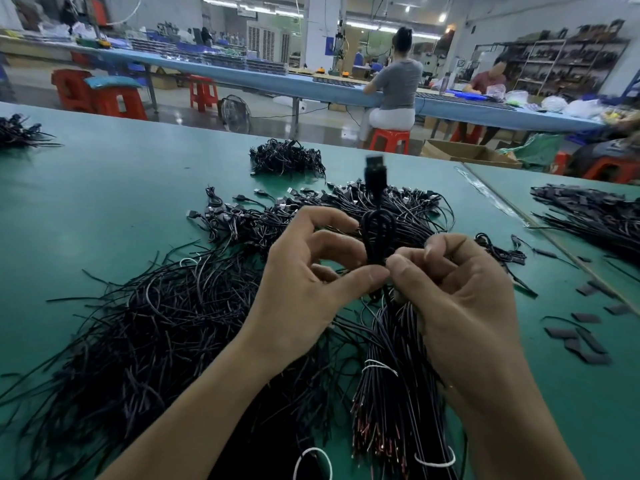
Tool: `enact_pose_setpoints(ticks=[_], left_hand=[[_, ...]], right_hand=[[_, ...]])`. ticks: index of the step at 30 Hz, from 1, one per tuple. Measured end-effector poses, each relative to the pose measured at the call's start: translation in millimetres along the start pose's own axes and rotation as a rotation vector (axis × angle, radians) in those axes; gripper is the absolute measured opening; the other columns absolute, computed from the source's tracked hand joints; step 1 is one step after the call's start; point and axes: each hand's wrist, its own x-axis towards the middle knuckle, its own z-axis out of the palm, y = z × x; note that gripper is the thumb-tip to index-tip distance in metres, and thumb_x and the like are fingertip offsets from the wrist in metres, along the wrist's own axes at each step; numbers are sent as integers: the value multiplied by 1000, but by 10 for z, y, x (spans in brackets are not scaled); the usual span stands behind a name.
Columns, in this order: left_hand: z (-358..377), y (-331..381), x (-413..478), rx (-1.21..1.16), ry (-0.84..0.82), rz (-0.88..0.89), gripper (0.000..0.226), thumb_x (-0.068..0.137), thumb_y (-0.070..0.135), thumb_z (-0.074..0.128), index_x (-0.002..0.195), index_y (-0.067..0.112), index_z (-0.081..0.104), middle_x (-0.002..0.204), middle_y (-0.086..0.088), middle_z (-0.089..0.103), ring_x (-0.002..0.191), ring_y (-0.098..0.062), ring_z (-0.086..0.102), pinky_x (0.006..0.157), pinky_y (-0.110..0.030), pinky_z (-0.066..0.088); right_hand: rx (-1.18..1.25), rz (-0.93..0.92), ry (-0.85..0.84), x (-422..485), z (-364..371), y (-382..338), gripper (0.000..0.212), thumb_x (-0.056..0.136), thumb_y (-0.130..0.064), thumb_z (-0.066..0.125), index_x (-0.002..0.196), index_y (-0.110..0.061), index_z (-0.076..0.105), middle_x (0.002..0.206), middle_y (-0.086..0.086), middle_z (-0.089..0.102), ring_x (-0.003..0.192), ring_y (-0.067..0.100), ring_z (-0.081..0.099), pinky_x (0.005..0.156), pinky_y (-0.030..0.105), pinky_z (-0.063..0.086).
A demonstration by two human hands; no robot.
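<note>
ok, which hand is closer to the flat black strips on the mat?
Right. The right hand is left of the flat black strips; the left hand sits farther left, beyond the looped cable both pinch.

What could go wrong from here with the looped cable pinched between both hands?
The looped cable is pinched only by fingertips of the left hand and right hand, so the coil may spring open. Its lower end hangs close to the loose cable pile and could snag. The upright plug might tip the loop sideways.
</note>
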Motion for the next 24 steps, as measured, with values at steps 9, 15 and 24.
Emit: enact_pose_setpoints(ticks=[9,15,24], left_hand=[[-75,-32,-22,241,-34,38,18,82,28,80,93,37,69,74,9,72,59,-7,70,56,-19,56],[-59,-2,-22,64,-49,-10,16,86,15,76,92,30,72,78,-1,74,64,-22,74,57,-33,59],[-1,75,3,-396,-32,-266,26,98,15,45,108,18,68,100,-10,77,96,-20,73,78,-26,56]], right_hand=[[-118,-23,-33,-3,-13,51,27,86,4,66,79,-17,51,79,-1,69,75,7,64,71,17,52],[-188,-40,-51,2,-21,76,24,86,3,67,81,-16,52,85,3,72,81,14,67,77,23,56],[-123,-25,-37,25,0,120,34,85,10,65,76,-17,47,75,-2,70,72,6,64,66,16,51]])
